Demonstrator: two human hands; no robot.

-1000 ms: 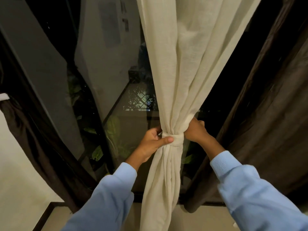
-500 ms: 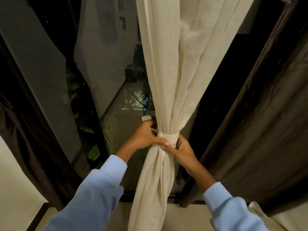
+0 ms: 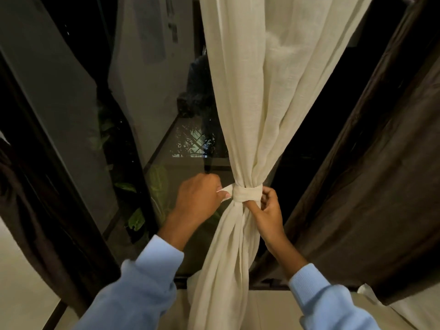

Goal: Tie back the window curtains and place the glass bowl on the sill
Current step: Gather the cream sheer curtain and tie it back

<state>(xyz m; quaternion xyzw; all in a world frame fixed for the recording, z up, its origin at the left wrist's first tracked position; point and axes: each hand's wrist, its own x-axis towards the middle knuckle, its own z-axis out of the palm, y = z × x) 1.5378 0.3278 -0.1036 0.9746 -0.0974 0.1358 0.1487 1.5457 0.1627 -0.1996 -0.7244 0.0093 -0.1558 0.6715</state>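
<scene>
While the left hand (image 3: 198,201) curls into a loose fist and pinches the short free end of the tie band (image 3: 247,194) between thumb and fingers, the right hand (image 3: 267,210) grips the gathered cream curtain (image 3: 273,91) from the other side, thumb laid across the cloth just under the band and fingers curled at the band's right edge; the two hands sit level with each other, close on either side of the bundle; both wrists come out of light blue sleeves (image 3: 142,282) that reach up from the lower edge of the view; the band is a flat strip of the same cream cloth wrapped once round the curtain, cinching it to a narrow waist; above the band the curtain fans out wide toward the top, and below it the folds hang loose and fall in front of the pale sill (image 3: 269,310); behind the curtain stands the window glass (image 3: 154,103), dark, with reflections and green leaves (image 3: 159,184) showing through it to the left of the left hand; a dark brown curtain (image 3: 381,186) hangs at the right side of the window, near the right hand, and another dark brown drape (image 3: 28,210) hangs at the far left; at the sill's right end, under the brown curtain, lies a bit of pale cloth (image 3: 404,310).
</scene>
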